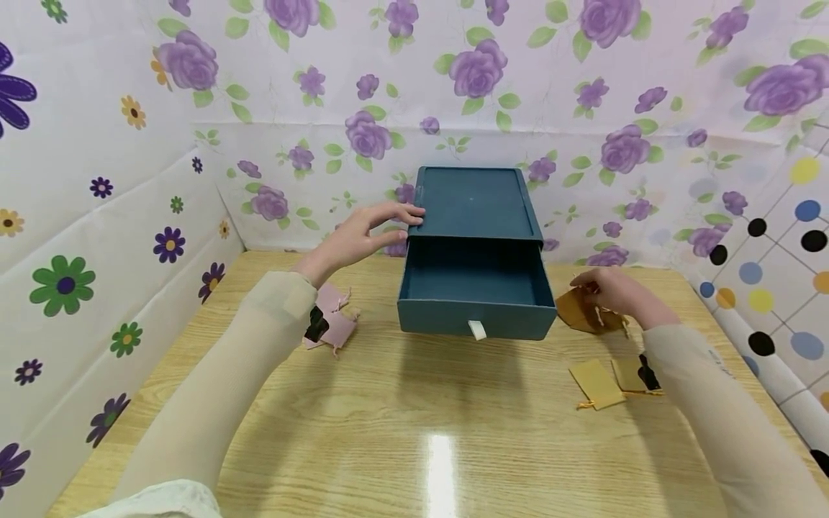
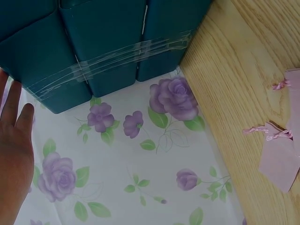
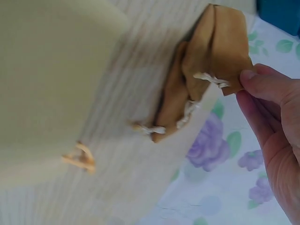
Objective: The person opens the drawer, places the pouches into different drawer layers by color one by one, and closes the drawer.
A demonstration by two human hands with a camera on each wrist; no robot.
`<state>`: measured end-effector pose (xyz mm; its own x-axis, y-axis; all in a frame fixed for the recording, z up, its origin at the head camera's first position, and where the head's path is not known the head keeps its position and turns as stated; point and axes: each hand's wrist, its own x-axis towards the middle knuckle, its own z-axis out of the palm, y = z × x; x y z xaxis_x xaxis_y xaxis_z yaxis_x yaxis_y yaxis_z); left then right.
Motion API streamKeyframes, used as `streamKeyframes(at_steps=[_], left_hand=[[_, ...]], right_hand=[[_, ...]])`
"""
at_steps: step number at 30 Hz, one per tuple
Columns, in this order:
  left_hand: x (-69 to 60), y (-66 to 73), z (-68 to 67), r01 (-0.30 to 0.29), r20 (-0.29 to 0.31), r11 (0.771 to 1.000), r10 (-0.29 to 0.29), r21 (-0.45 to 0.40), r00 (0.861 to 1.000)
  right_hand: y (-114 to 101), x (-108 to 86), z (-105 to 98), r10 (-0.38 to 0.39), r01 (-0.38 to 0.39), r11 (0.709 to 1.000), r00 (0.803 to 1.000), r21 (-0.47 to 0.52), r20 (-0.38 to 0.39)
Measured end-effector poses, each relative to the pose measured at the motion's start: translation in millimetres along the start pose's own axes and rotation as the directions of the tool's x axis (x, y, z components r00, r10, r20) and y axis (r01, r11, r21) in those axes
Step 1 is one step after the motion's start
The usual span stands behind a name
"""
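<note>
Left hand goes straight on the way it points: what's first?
The blue cabinet; the left hand is right at its upper left edge, though exact contact is hard to judge.

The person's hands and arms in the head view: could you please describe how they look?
The left hand and right hand are bare. The left sleeve and right sleeve are long, cream-coloured and close-fitting. White fabric shows below the left sleeve. Faint greyish marks, unreadable here, show on the right sleeve.

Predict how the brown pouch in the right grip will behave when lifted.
The brown pouch is likely floppy, given its creased, soft-looking material. Looking thin, it is probably light. Its protruding white cord might snag.
</note>
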<state>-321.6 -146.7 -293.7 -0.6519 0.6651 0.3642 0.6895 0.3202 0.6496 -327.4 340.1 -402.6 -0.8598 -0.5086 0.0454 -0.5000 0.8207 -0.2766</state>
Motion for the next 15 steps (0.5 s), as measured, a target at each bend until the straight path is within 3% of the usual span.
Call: streamKeyframes(at_steps=[9, 15], left_hand=[[-1.5, 1.1, -0.1, 0.001, -0.004, 1.000, -0.001, 0.015, 1.000], [-0.5, 2.6, -0.1, -0.002, -0.001, 1.000, 0.002, 0.023, 1.000]], right_hand=[[-7, 5.7, -23, -0.135, 0.131, 0.989, 0.989, -0.061, -0.062], [-26, 5.3, -49, -0.112, 0.109, 0.990, 0.993, -0.088, -0.028]])
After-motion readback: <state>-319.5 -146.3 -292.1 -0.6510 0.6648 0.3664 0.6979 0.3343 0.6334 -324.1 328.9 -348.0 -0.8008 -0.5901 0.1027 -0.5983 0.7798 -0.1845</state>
